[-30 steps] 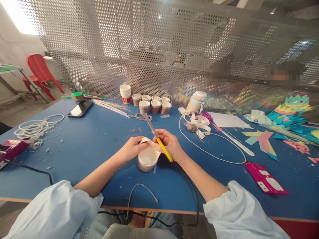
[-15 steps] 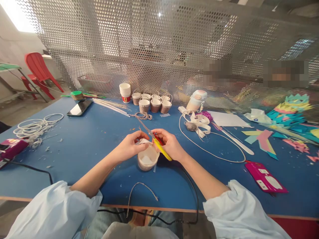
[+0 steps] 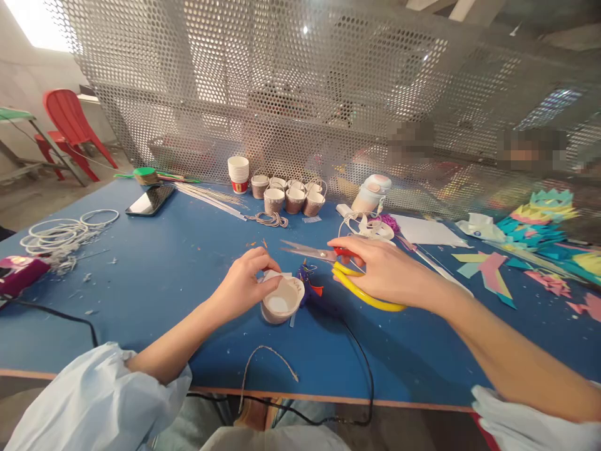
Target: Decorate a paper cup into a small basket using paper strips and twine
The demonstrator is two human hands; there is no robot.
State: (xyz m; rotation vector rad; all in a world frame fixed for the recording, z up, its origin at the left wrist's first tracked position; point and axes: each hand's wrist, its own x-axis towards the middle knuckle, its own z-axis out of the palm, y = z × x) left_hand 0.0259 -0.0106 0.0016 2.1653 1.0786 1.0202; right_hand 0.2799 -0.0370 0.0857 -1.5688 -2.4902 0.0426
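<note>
My left hand is closed at the rim of a paper cup, thumb and fingers pinching a small white piece of paper. The cup stands upright on the blue table, its outside brownish and its inside white. My right hand grips scissors by their yellow and red handles, blades pointing left above the table, apart from the cup. Just right of the cup lies a dark blue glue gun with an orange trigger and a black cord. A short piece of twine lies near the front edge.
Several small bucket-like cups with handles stand at the back beside stacked paper cups. A phone and white cord coils lie left. A bottle and folded-paper pieces are right; perforated metal stands behind.
My right hand has carried the scissors right, away from the cup, and they now point left. The glue gun has come into view. My left hand stays at the cup's rim.
</note>
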